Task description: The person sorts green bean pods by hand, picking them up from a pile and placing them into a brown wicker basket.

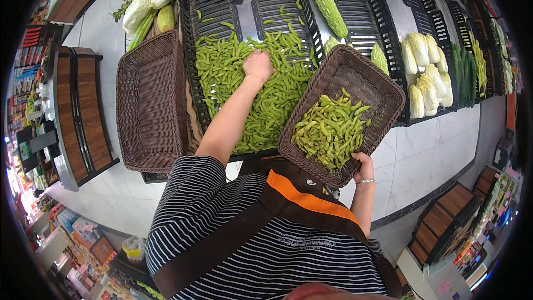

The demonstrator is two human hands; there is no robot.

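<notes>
Green soybean pods (266, 104) are spread over the near part of a black slatted crate. My left hand (258, 66) is down among them, its fingers curled and their tips hidden, so whether it grips any pods is unclear. My right hand (364, 166), with a bracelet at the wrist, holds the near right corner of a brown woven basket (374, 104). The basket is tilted and rests partly over the crate's right edge. A pile of yellower soybean pods (331, 129) lies in its lower left part.
Another brown woven basket (150, 104) stands left of the crate. Celery and a fennel-like pale vegetable (137, 10) lie beyond it. Bitter melons (329, 6) and small napa cabbages (429, 79) are to the right, with cucumbers (463, 75) farther right. Wood-panelled counters (81, 112) flank the tiled floor.
</notes>
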